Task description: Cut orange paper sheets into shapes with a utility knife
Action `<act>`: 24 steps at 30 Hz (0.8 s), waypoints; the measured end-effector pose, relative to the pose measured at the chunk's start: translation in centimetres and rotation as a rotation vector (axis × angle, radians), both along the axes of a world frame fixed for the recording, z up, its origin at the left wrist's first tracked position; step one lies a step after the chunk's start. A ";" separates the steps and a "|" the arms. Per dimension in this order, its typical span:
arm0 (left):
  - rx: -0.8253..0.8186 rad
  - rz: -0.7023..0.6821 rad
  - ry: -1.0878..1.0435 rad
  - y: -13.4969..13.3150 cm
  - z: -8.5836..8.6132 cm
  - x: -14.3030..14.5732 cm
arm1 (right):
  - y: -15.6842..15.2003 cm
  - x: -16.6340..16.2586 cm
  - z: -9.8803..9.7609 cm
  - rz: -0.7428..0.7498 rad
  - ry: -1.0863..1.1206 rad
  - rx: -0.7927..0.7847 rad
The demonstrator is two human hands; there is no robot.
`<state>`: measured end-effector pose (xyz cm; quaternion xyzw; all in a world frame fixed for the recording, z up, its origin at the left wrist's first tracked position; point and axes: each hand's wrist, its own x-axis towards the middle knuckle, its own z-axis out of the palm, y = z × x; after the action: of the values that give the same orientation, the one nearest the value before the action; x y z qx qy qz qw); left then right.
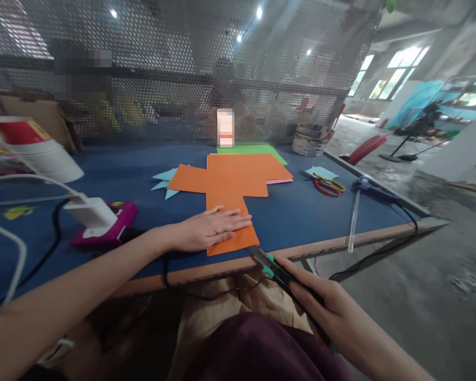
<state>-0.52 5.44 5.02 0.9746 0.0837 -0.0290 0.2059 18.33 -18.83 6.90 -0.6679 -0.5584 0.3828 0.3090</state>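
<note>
A cross-shaped sheet of orange paper (pixel 224 182) lies on the blue table top, its lower arm reaching toward the front edge. My left hand (pixel 208 228) rests flat on that lower arm, fingers stretched to the right. In my right hand (pixel 315 291) is a black and green utility knife (pixel 275 269). Its blade end points up and left, close by the paper's lower right corner; I cannot tell whether it touches. Light blue paper pieces (pixel 166 180) stick out at the paper's left side, and a green sheet (pixel 254 150) lies behind it.
Right of the paper are scissors (pixel 327 185) with red and yellow handles and a blue glue gun (pixel 375 190) with its glue stick over the edge. A magenta power strip (pixel 127 216) with a white plug and cables sits left. Paper cups (pixel 43 151) lean farther left; perforated metal stands behind.
</note>
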 end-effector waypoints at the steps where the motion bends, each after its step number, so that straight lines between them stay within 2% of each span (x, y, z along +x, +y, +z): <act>1: -0.003 -0.002 0.000 0.0 0.0 0.0 | 0.0 -0.1 -0.1 0.000 0.001 -0.001; 15: -0.002 -0.003 0.001 0.0 0.0 0.0 | 0.3 -0.5 -1.0 -0.025 0.073 0.002; 24: -0.048 -0.008 -0.022 -0.1 0.2 -0.2 | 0.4 -0.7 -0.6 -0.055 0.111 0.027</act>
<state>-0.69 5.39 5.24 0.9699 0.0770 -0.0209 0.2300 17.62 -18.39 6.32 -0.6564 -0.5270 0.4031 0.3590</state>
